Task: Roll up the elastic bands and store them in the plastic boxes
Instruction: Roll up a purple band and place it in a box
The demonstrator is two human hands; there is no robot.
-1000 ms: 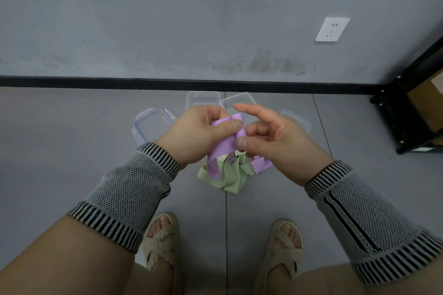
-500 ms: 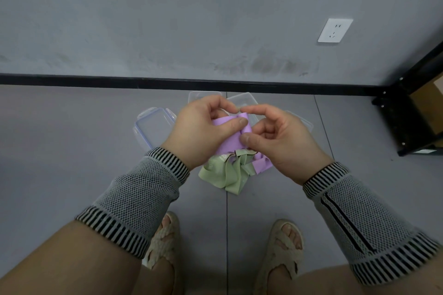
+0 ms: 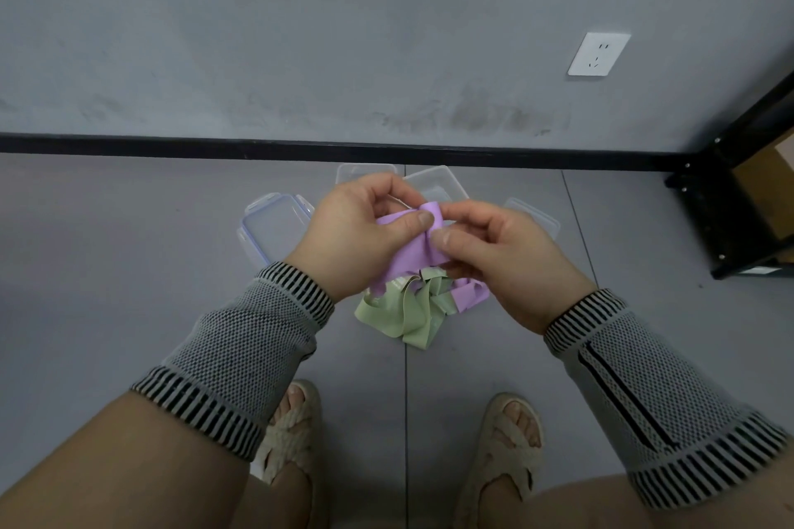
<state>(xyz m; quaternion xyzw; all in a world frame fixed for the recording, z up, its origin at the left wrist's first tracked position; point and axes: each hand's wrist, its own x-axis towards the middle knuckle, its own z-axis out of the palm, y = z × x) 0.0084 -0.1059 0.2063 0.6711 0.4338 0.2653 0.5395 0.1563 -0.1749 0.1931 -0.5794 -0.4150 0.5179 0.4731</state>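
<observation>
Both hands, left hand point(image 3: 361, 228) and right hand point(image 3: 502, 258), pinch the purple band point(image 3: 412, 258) above the floor point(image 3: 107, 271). Green bands point(image 3: 404, 309) lie heaped beneath. The hands partly hide the clear plastic boxes point(image 3: 275, 223) behind.

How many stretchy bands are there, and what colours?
2 that I can see: a purple band held in both hands, its far end lying on the floor, and a green band bunched on the floor underneath. More might hide behind the hands.
</observation>
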